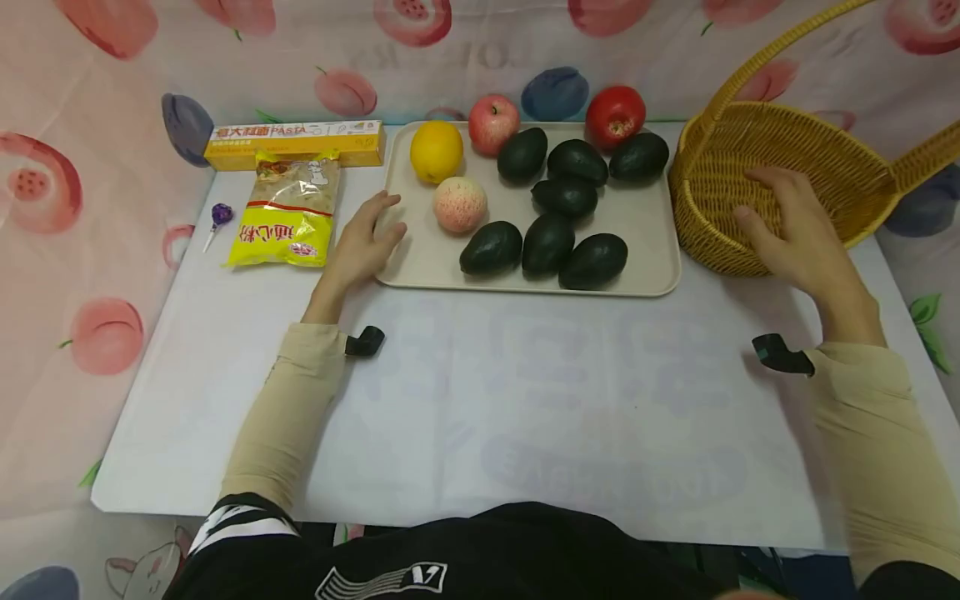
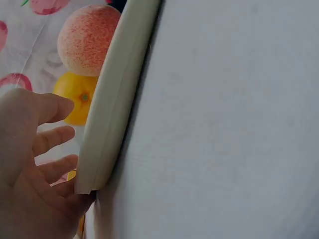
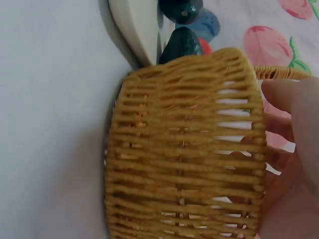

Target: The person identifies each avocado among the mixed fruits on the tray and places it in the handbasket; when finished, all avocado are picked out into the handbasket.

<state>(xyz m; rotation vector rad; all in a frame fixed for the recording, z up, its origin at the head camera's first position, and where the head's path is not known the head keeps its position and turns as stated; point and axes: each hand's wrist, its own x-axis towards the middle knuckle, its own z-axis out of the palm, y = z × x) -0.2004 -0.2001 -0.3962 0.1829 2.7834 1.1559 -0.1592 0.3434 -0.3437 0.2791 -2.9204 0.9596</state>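
My left hand (image 1: 365, 242) is at the left rim of a beige tray (image 1: 652, 275), its fingers spread and holding nothing. In the left wrist view the fingers (image 2: 55, 139) lie beside the tray wall (image 2: 107, 119). On the tray sit several dark green avocados (image 1: 491, 247), a yellow orange (image 1: 437, 152), a speckled pink peach (image 1: 460, 205), a pink-red apple (image 1: 493, 125) and a shiny red round fruit (image 1: 616, 117). Over the near rim of a wicker basket (image 1: 720, 225) reaches my right hand (image 1: 798, 233), fingers apart and grasping nothing. The basket's woven side partly hides those fingers in the right wrist view.
Left of the tray lie a yellow bag of pasta (image 1: 288, 212), a pasta box (image 1: 296, 145) behind it, and a purple-wrapped lollipop (image 1: 220, 217). The basket's tall handle (image 1: 780, 46) arches up at the right. A fruit-print cloth (image 1: 480, 42) hangs behind the white table (image 1: 555, 417).
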